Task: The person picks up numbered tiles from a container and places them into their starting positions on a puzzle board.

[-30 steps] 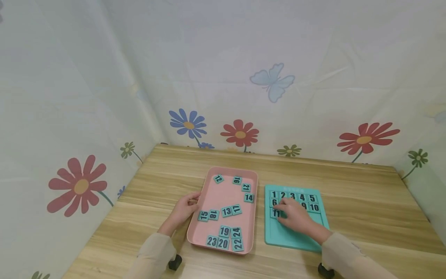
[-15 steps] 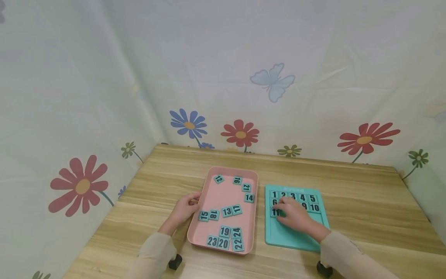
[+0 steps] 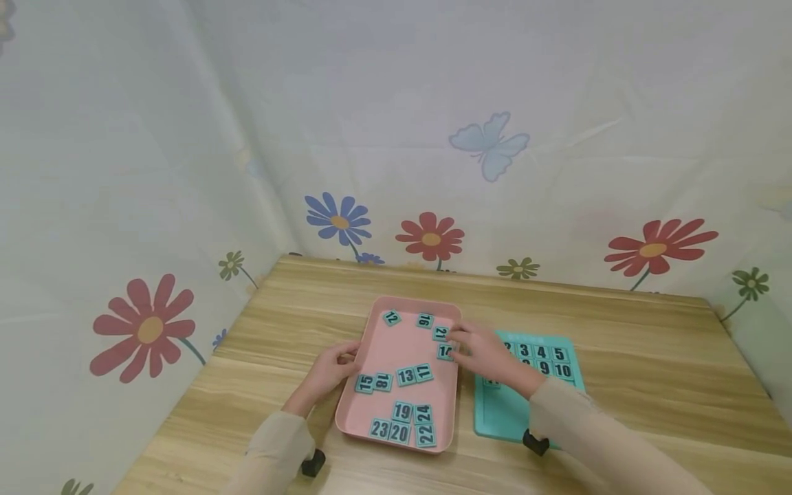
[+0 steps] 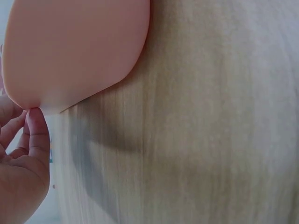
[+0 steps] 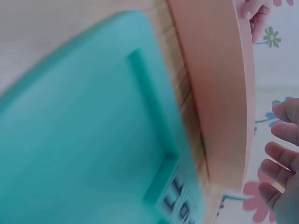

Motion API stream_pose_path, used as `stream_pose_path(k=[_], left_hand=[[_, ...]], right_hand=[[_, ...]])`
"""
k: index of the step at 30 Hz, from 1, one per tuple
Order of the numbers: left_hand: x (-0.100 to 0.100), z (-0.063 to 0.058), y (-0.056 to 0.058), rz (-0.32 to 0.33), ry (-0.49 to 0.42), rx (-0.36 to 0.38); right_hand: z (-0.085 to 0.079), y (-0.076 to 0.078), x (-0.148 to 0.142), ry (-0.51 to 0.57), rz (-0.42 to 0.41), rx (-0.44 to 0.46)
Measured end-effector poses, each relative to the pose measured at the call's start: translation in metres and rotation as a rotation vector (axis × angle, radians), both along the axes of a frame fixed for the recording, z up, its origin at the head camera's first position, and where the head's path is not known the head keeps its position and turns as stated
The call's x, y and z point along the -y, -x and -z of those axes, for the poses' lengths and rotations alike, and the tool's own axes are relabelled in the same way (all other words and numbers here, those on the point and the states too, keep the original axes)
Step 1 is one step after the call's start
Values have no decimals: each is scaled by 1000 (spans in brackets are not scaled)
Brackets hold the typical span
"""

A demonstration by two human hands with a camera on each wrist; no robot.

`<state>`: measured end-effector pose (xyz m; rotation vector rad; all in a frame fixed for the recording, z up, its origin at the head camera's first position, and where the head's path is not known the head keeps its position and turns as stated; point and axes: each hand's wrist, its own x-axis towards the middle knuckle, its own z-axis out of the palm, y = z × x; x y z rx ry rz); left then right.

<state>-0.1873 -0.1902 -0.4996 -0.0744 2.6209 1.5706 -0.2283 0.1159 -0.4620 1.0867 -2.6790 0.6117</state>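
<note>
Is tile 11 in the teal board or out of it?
In. The right wrist view shows tile 11 within the teal board, next to tile 6; the right hand partly hides it in the head view.

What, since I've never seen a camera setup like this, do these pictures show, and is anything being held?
There's no machine, just a person's bare left hand and right hand. The wide view is taken from the head, the two close ones from each wrist. On the wooden table lie a pink tray of loose number tiles and a teal number board with more in rows. The left hand pinches the tray's edge. The right hand, fingers spread, reaches over the tray's other side; no tile shows in its grasp.
</note>
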Motion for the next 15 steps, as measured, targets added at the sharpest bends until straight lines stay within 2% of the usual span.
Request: stream_pose_path(k=[5,11,15], left_hand=[[2,2,1,-3,-4,-4],[1,-3,-3,21,-41,-21],[2,-1,-1,21,-56,-15]], right_hand=[[2,14,30,-71,-29,82],[-1,21,60,-148,-52,292],[-2,25,75,-222,-60,314]])
